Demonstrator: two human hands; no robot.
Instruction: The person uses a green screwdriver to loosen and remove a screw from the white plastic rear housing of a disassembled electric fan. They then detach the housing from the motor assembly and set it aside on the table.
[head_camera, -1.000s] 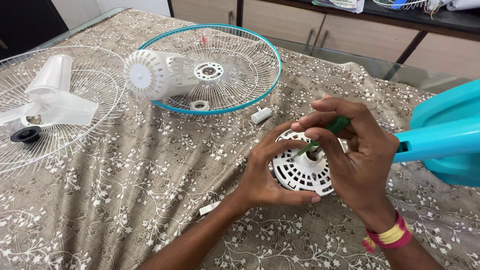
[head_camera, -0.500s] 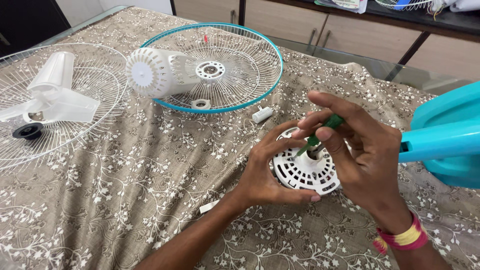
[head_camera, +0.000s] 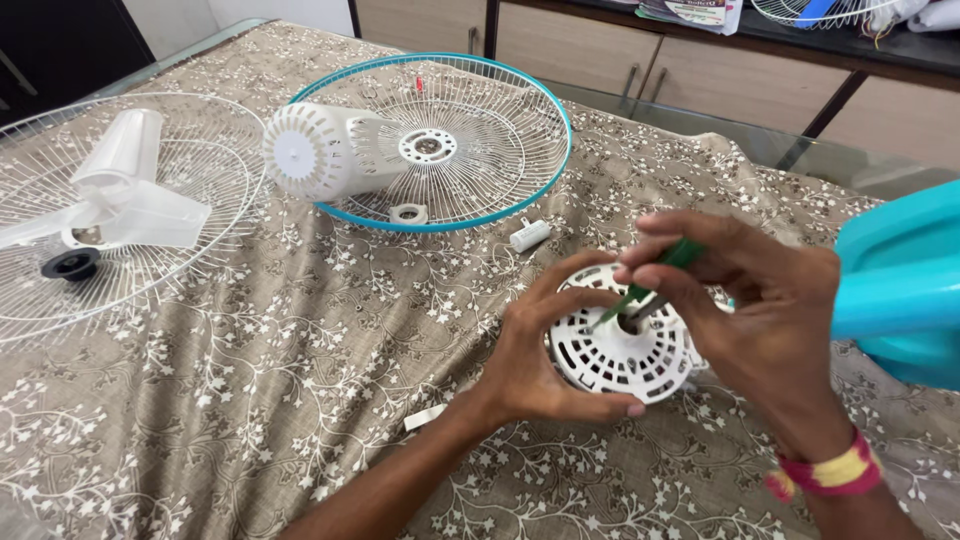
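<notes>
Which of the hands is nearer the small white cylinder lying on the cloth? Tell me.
Left. The left hand lies just below the small white cylinder, gripping the round white vented cover; the right hand works a green screwdriver farther to the cylinder's right.

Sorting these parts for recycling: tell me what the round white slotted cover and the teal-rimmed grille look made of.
Round white slotted cover: apparently moulded plastic, matte, with crisp cut-out slots. Teal-rimmed grille: thin white wires, likely coated metal; the teal ring looks plastic, though that is uncertain.

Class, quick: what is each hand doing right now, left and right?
Left hand: closed around the white vented motor cover, holding it.
Right hand: closed on a green-handled screwdriver, tip at the cover.
</notes>
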